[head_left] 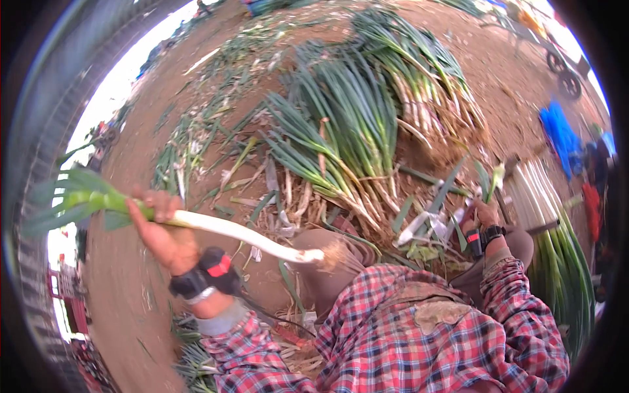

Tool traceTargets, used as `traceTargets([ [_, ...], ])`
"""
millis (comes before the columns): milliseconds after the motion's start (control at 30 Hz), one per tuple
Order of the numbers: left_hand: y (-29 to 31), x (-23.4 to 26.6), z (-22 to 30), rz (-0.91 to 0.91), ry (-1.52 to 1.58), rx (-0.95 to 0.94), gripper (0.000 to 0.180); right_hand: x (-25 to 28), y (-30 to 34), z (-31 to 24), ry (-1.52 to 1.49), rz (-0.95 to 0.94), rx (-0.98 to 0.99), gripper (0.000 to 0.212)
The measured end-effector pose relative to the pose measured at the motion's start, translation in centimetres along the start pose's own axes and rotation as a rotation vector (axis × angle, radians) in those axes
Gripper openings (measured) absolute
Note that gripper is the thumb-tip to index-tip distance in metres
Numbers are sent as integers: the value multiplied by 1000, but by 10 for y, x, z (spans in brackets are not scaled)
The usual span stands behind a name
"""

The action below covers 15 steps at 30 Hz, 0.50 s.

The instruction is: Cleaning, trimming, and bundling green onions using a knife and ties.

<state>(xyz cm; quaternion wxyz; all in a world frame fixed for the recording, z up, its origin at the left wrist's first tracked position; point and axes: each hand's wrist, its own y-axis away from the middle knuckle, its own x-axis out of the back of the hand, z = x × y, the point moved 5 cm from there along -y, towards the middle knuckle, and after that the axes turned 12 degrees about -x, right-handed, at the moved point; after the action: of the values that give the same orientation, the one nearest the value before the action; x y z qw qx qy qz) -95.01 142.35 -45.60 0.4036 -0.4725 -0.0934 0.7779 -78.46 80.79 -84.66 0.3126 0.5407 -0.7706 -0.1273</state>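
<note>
My left hand is raised at the left, its fingers wrapped round a leek just below the green leaves. The white shank points right across my knee, and its fringe of roots hangs over my trouser leg. My right hand is closed near my other knee, and a pale green leek leaf sticks up from it. Whether anything else lies in that grip is hidden. Just right of this hand lies a bundle of clean leeks, white ends away from me, with a dark strap across it.
Big heaps of untrimmed leeks with soil on their roots lie ahead of me. Leaf scraps litter the brown dirt at the left and around my knees. A blue plastic bag and a wheeled cart stand at the right.
</note>
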Motion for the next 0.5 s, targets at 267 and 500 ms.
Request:
traceTargets([
  [267, 81, -34, -42, -120, 1, 44, 51, -235, 316, -320, -61, -816, 1234, 60],
  [500, 114, -61, -83, -117, -241, 221, 44, -202, 372, -222, -46, -1482, 714, 47],
])
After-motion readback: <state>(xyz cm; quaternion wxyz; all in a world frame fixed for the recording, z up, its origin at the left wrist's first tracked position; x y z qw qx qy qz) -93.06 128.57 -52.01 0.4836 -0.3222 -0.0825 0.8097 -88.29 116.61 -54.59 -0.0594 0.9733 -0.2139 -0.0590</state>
